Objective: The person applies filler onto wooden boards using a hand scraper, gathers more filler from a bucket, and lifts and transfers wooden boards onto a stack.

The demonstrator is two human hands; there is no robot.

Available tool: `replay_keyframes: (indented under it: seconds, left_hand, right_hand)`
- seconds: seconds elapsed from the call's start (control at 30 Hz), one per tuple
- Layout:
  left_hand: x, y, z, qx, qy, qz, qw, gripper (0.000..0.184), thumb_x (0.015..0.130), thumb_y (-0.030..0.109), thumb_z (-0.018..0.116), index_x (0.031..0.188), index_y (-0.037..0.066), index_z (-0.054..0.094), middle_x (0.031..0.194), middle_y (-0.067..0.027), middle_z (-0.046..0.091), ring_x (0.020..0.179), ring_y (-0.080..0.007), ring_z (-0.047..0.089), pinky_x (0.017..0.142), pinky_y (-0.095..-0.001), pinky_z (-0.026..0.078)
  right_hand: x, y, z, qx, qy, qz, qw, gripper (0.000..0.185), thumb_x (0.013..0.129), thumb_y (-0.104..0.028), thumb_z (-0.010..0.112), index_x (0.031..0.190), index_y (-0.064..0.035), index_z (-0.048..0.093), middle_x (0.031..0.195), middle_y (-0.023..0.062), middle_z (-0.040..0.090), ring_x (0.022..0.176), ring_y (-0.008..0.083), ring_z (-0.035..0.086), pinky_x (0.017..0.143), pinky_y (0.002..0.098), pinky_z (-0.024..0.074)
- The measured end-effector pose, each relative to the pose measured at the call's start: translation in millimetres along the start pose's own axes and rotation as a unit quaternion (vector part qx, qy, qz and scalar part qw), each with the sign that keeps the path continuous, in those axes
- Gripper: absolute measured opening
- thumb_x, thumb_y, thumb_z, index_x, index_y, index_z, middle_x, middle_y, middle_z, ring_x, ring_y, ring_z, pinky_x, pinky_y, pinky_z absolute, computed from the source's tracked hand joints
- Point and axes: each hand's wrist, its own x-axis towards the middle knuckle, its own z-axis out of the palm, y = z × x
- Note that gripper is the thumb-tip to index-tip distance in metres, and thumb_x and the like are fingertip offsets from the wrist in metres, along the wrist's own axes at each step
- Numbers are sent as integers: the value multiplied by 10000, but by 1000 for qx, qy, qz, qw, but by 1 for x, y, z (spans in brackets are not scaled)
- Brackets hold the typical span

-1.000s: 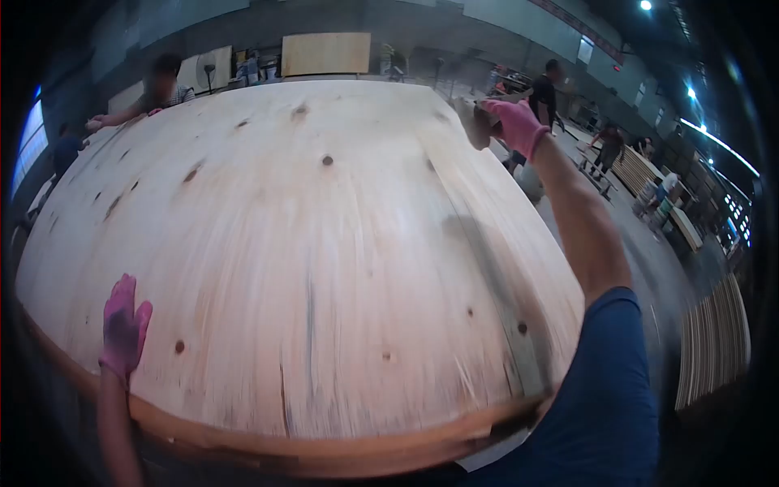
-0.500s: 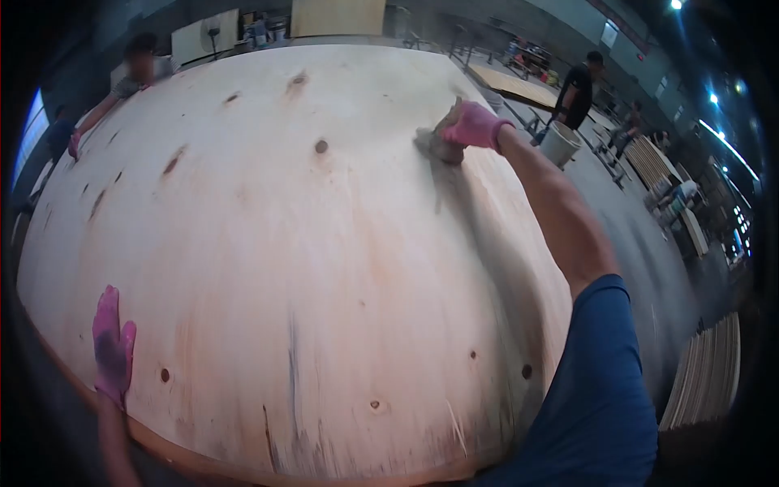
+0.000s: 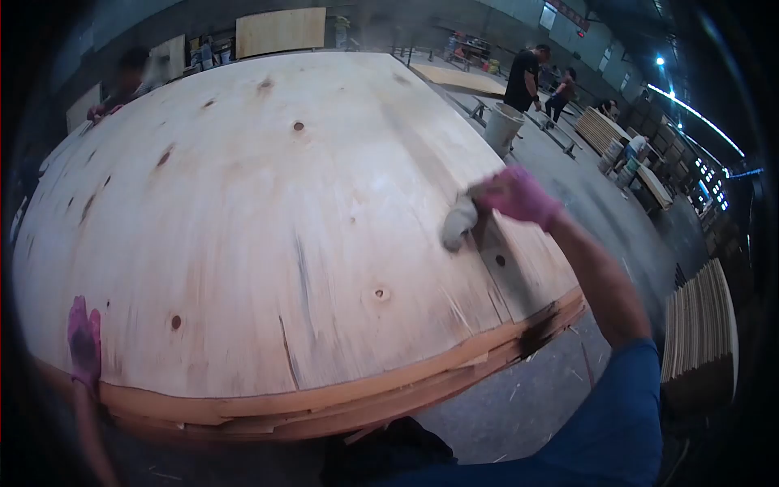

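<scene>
A wide sheet of pale wood veneer (image 3: 243, 243) with dark knots and cracks lies on top of a stack. My right hand (image 3: 519, 197), in a pink glove, is closed around what looks like a putty scraper. A grey lump of putty (image 3: 460, 223) sits at its end, low over the right part of the sheet. The scraper's handle and blade are mostly hidden by my fingers and blur. My left hand (image 3: 84, 337), also in a pink glove with a dark patch, rests flat with fingers extended at the sheet's left front edge.
Ragged layered edges (image 3: 324, 410) show under the sheet. Across it, a co-worker (image 3: 126, 81) stands at the far left. A white bucket (image 3: 503, 128) is beyond the right edge, near a person in black (image 3: 526, 79). Stacked boards (image 3: 698, 325) stand at right.
My right hand has drawn the scraper toward me from the far right side of the sheet. The view has shifted, showing the front edge. My left hand stays flat at the edge.
</scene>
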Motion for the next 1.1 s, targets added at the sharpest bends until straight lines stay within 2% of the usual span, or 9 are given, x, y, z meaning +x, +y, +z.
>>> replay_keyframes:
  seconds: [0.07,0.17,0.3,0.33,0.37,0.53,0.73,0.9,1.1]
  left_hand:
    - [-1,-25,6,-438,12,-102,893,472,1039,150,436,1443,-84,361,1482,-209,401,1412,-255,354,1184,-370,291]
    - [3,-45,8,-466,11,-100,879,501,1060,205,409,1470,-70,325,1526,-192,340,1433,-240,312,1186,-348,278]
    - [3,-22,-6,-99,-64,-72,990,536,1062,249,417,1482,-63,301,1555,-177,289,1432,-235,310,1183,-328,276]
    - [0,1,-11,-36,-72,-72,994,541,1061,257,421,1482,-63,303,1556,-178,287,1431,-237,311,1181,-328,279]
    - [2,13,-12,26,-82,-69,994,546,1060,264,424,1482,-62,304,1557,-179,285,1430,-238,312,1178,-328,281]
    - [10,-29,12,-360,-25,-117,925,583,1043,307,458,1478,-55,317,1551,-182,300,1428,-241,313,1177,-368,268]
    - [-4,40,-10,102,-27,166,981,482,981,107,535,1400,-94,403,1385,-258,485,1326,-348,452,1137,-411,332]
    - [33,-41,-61,95,-114,202,968,490,1017,171,470,1428,-78,375,1436,-265,434,1384,-371,380,1173,-396,275]
    - [46,-226,-137,155,-74,45,984,566,1035,337,421,1346,-134,455,1417,-306,456,1363,-417,386,1167,-441,275]
  right_hand:
    - [28,30,10,-92,0,-49,995,190,841,-228,692,1007,-154,748,924,130,715,811,301,676,775,372,538]
    - [40,-30,-25,145,-79,137,977,234,813,-234,703,1004,-103,739,985,123,710,897,294,674,788,382,541]
    - [-17,-53,-39,78,-108,-17,991,224,855,-262,683,1003,-107,749,1042,105,720,927,228,673,837,344,532]
    - [-34,-62,-45,-51,-43,-213,975,241,881,-284,671,1042,-125,754,1028,92,722,909,228,668,859,327,524]
    - [-60,-77,-54,143,-121,45,981,262,883,-283,667,1089,-145,750,1049,77,721,929,232,664,885,318,512]
    - [-131,-135,-61,205,-46,86,974,225,794,-117,732,1010,-61,760,933,97,745,828,214,705,786,298,536]
    - [-63,-260,-64,241,-35,118,963,218,817,-89,705,1013,-1,743,893,127,747,790,173,715,735,298,555]
    - [30,-319,-41,628,165,226,726,238,883,-104,672,1063,47,708,904,89,724,822,166,703,747,297,572]
    - [82,-315,-20,396,33,348,849,284,806,-178,754,999,21,694,896,93,714,780,171,686,663,307,571]
